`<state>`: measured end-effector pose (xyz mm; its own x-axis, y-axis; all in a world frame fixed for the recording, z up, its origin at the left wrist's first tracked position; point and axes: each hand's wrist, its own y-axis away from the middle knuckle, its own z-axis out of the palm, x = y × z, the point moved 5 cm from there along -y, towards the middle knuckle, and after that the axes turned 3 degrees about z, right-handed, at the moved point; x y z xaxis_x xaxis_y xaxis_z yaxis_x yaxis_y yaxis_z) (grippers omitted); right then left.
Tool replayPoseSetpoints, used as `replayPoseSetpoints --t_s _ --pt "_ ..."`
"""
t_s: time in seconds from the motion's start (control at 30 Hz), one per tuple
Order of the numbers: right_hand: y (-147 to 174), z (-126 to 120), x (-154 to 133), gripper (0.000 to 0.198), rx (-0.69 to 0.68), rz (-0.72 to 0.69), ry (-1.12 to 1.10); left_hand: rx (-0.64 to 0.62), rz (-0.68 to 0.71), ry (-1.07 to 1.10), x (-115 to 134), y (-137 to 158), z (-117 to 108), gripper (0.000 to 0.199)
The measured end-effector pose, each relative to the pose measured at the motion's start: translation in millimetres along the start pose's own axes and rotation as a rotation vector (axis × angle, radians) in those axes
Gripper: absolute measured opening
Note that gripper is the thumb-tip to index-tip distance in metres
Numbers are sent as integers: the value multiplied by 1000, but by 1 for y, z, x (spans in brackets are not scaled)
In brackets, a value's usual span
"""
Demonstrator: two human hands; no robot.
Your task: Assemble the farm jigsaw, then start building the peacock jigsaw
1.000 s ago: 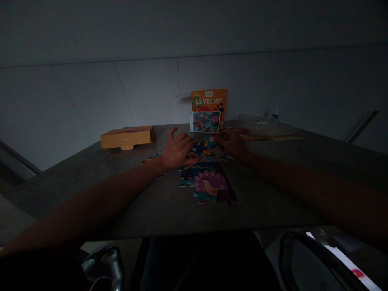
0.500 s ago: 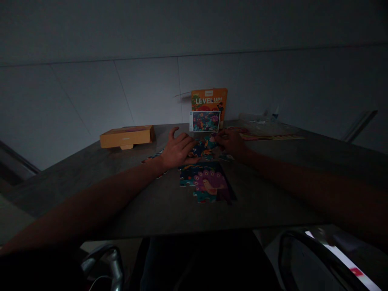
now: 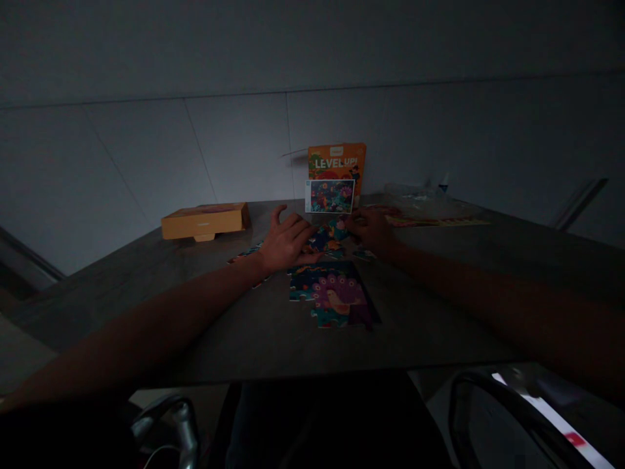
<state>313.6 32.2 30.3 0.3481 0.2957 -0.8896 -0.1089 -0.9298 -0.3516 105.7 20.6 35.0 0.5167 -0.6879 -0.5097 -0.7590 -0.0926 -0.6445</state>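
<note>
My left hand (image 3: 287,242) rests over the loose jigsaw pieces, palm down, fingers apart and the little finger raised. Partly beneath and beside it lie several dark blue and orange puzzle pieces (image 3: 322,241). My right hand (image 3: 375,231) has its fingers closed at the edge of a teal and purple puzzle piece (image 3: 338,228); the fingertips partly cover it. Nearer to me, a joined puzzle section (image 3: 336,293) with a purple peacock lies flat. A few more pieces (image 3: 364,254) are below my right hand, and others show left of my left wrist.
An orange "LEVEL UP!" box (image 3: 336,156) stands against the wall, a picture card (image 3: 330,197) leaning on it. An orange box tray (image 3: 205,221) sits at the left. Clear plastic packaging (image 3: 415,203) and a small bottle (image 3: 444,184) are at the back right of the grey table (image 3: 219,345).
Almost nothing differs. Both hands stay in place, with the right fingers still at the teal and purple piece.
</note>
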Motion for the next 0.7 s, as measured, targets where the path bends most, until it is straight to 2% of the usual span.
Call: replayPoseSetpoints --t_s 0.3,0.43,0.7 --pt "1 1 -2 10 7 21 41 47 32 0 1 1 -4 36" --pt "5 4 -3 12 -28 32 34 26 28 0 1 0 -3 37" --pt "6 4 -6 11 -16 38 125 77 74 -25 3 2 -5 40"
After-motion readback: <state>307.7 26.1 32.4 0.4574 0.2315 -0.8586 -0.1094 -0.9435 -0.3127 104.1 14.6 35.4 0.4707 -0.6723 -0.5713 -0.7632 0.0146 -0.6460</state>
